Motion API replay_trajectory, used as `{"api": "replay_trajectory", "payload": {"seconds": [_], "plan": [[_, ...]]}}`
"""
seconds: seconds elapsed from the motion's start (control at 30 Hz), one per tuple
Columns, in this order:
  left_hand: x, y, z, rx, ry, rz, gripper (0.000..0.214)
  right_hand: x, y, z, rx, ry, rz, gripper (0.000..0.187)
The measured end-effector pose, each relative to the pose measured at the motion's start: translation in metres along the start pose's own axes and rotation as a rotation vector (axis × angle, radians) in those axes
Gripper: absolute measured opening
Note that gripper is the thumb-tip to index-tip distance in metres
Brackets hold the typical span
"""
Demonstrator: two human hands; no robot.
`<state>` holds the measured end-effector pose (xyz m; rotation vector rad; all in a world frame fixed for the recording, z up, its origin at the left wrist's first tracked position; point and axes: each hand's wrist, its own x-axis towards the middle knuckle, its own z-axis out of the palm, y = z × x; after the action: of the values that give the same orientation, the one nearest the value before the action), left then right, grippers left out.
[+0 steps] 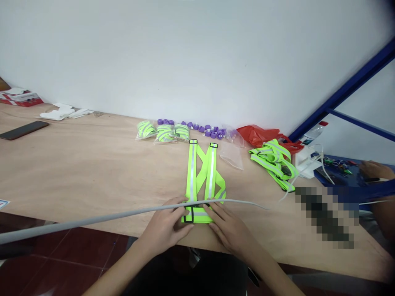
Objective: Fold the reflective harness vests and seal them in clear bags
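Observation:
A neon-green reflective vest (200, 177) of elastic straps with silver stripes and black buckles lies laid out on the table in front of me. My left hand (168, 222) is at its lower left corner, thumb and fingers closed about the belt strap by a black slider. Over the belt's right part lies my right hand (226, 224), fingers stretched out and pressing on the strap. A grey cable (123, 214) runs across the view in front of the fingertips and hides part of them. Beyond the vest sit several bagged folded vests (165, 133).
Purple caps (211, 131) lie along the wall, with a clear plastic bag (232, 154) beside them. A loose vest pile (273, 162) and red bag (257, 135) are at right. A phone (24, 130) lies far left. Another person's hand (375, 170) shows at far right.

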<state>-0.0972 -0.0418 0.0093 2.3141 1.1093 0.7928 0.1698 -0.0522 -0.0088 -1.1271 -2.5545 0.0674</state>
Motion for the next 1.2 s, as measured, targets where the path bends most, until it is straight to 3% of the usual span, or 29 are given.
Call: {"api": "replay_trajectory", "payload": {"seconds": [0.1,0.23,0.47,0.73,0.97,1.2], "plan": [[0.001,0.006,0.006,0.053,0.027,-0.003,0.014,0.002,-0.002,-0.004,0.029,-0.031,0.006,0.051],[0.000,0.011,0.011,0.059,-0.054,0.016,0.008,-0.003,-0.012,-0.007,0.046,-0.037,0.054,0.046],[-0.024,0.010,0.008,0.190,-0.091,0.151,0.036,-0.025,-0.032,-0.005,0.019,-0.046,0.019,0.057],[-0.048,0.006,0.012,0.284,-0.120,0.248,0.048,-0.040,-0.038,0.006,-0.117,0.147,-0.111,0.040],[-0.050,0.000,0.011,0.198,-0.048,0.281,0.050,-0.043,-0.035,0.002,-0.076,0.202,-0.155,0.040],[-0.034,0.005,-0.001,0.140,-0.061,0.321,0.047,-0.039,-0.035,-0.007,0.077,0.186,-0.043,0.041]]}}
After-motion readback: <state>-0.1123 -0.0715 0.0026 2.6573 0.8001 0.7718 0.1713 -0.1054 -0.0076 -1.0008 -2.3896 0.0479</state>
